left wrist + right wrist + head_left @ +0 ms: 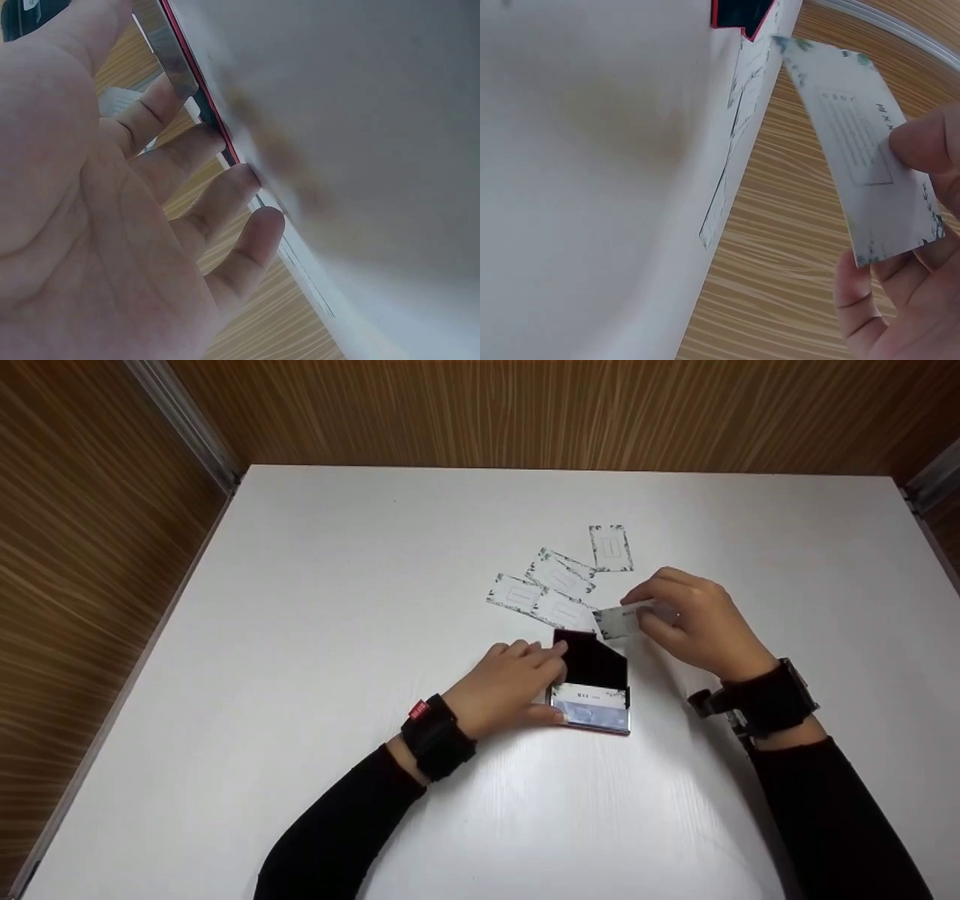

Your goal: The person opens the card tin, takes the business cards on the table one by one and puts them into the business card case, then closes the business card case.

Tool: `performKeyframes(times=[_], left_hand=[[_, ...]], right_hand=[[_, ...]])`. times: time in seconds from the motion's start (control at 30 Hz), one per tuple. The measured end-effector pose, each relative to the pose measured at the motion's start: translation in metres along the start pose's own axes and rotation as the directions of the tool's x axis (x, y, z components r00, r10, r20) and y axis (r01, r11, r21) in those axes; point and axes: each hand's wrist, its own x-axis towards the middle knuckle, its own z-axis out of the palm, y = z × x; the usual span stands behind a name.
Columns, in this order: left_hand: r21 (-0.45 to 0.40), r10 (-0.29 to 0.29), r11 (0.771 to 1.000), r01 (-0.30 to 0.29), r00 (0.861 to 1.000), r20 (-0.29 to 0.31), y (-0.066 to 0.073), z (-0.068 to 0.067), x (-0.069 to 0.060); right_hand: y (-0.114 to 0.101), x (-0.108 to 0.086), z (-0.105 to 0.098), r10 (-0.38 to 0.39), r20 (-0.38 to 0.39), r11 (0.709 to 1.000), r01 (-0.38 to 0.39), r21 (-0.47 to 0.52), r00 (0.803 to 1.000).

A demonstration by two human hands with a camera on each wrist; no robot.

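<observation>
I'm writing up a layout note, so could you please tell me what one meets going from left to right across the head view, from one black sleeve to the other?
Left sleeve → left wristband → left hand → open case → held card → right hand → right wristband → right sleeve

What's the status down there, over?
Left hand holding open card case. Right hand pinching one card. Loose cards lying beyond case; nothing visibly blocking.

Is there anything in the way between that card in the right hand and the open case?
Nothing visible stands between the card and the case; the left hand holds the case at its left side.
</observation>
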Motion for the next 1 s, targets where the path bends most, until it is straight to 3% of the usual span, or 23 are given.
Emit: performKeyframes(times=[0.53,1.0], left_hand=[[-0.008,0.003,1.0,-0.003,1.0,-0.002,0.0004,0.0,-0.0015],[0.022,0.024,0.999,-0.023,1.0,-0.02,-0.0006,0.0014,-0.0009]], right_hand=[[-0.0019,-0.0004,0.002,-0.01,0.016,0.999,0.009,0.042,1.0],[-0.0029,-0.0007,0.0031,0.023,0.043,1.0,-0.023,-0.002,0.999]])
